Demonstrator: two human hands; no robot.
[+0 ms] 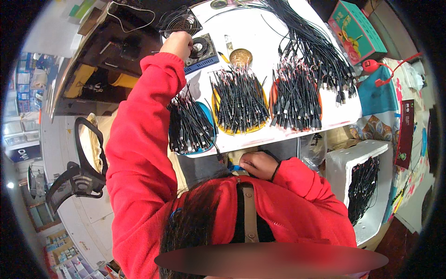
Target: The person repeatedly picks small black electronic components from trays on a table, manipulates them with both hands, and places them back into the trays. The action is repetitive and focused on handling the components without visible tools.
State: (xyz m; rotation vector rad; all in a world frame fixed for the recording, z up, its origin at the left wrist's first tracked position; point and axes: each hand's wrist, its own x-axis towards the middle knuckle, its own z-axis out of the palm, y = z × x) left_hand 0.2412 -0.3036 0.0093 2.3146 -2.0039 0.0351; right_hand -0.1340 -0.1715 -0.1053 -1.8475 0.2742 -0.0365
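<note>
My left hand reaches to the far left of the white table, fingers curled beside a black fan grille and a grey-blue device with a round black part. What its fingers hold, if anything, is hidden. Just below the table's front edge, my right hand is closed in front of my body, next to something blue that I cannot make out. Between the hands, short black cables fill a yellow tray. More cables lie in a blue tray and an orange tray.
Long black cables spread across the table's far right. A round brownish dish stands behind the yellow tray. At right are a white foam box holding cables and a green-pink carton. A black mesh chair stands at left.
</note>
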